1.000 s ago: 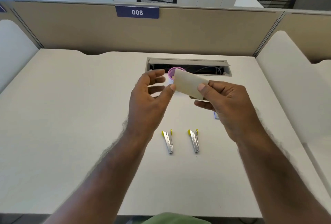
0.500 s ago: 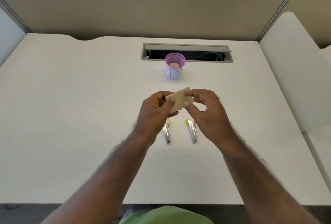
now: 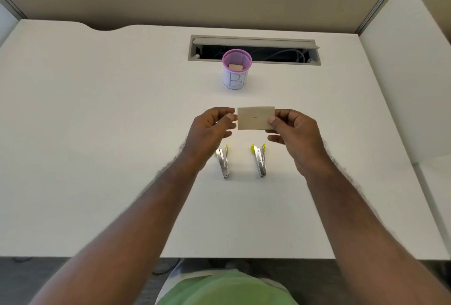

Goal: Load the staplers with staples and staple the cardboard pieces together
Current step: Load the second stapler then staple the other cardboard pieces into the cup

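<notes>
Right hand: the right hand [image 3: 296, 133] pinches the right edge of the cardboard piece [image 3: 255, 118] between thumb and curled fingers, holding it up flat toward the camera above the desk [image 3: 97, 133].
Left hand: the left hand [image 3: 210, 131] sits just beside the card's left edge, fingers curled, thumb tip touching or nearly touching that edge; whether it actually grips the card cannot be told.
Cardboard: a thin short mark shows at the middle of the card face, which looks like a staple already driven through; whether one or two layers are held cannot be told.
Staplers: two small metal staplers with yellow ends, the left stapler [image 3: 223, 162] and the right stapler [image 3: 259, 160], lie on the desk below the grip, nearer the person, apart from both hands.
Cup: a purple mesh cup [image 3: 236, 70] marked "B" stands beyond the grip, with another cardboard piece [image 3: 235, 67] inside.
Progress: judging by the mark, this piece seems stapled and is probably being checked; dropping it in the cup likely remains.
</notes>
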Motion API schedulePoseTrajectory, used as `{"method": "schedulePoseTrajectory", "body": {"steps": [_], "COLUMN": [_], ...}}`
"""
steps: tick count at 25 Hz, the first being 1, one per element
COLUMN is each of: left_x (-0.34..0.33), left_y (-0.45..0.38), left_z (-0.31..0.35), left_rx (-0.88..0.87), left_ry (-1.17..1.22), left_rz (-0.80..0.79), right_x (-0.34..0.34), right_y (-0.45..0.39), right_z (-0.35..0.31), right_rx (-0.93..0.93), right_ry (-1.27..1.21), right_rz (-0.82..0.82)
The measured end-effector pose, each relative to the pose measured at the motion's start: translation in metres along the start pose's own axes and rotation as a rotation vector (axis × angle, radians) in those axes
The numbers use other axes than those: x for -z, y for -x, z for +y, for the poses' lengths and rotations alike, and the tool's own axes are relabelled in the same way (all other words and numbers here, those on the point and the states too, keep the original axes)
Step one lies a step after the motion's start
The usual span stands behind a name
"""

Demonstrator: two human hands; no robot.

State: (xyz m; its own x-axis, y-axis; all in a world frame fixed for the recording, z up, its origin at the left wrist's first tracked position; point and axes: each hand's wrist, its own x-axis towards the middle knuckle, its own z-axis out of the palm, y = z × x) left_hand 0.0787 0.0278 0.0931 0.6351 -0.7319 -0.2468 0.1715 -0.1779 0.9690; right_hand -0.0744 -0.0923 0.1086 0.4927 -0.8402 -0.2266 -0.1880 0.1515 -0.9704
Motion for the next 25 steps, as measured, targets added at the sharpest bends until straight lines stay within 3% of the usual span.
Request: {"method": "schedulePoseTrajectory", "body": {"steps": [4, 10, 25], "left_x": [0.022, 0.059, 0.064], "left_y": [-0.027, -0.049, -0.051], "left_z": [-0.048, -0.120, -0.154], "left_rx": [-0.082, -0.035, -0.098], "left_ry": [-0.424, -1.142, -1.325], "left_rz": [0.226, 0.190, 0.226], "right_x": [0.011, 0.019, -0.002], "right_y": [-0.019, -0.057, -0.125], "right_z": [0.006, 0.003, -0.022], "right_rx": [0.012, 0.094, 0.462], "right_ry": [0.005, 0.098, 0.566], "right_rz": [0.132, 0.278, 0.318]}}
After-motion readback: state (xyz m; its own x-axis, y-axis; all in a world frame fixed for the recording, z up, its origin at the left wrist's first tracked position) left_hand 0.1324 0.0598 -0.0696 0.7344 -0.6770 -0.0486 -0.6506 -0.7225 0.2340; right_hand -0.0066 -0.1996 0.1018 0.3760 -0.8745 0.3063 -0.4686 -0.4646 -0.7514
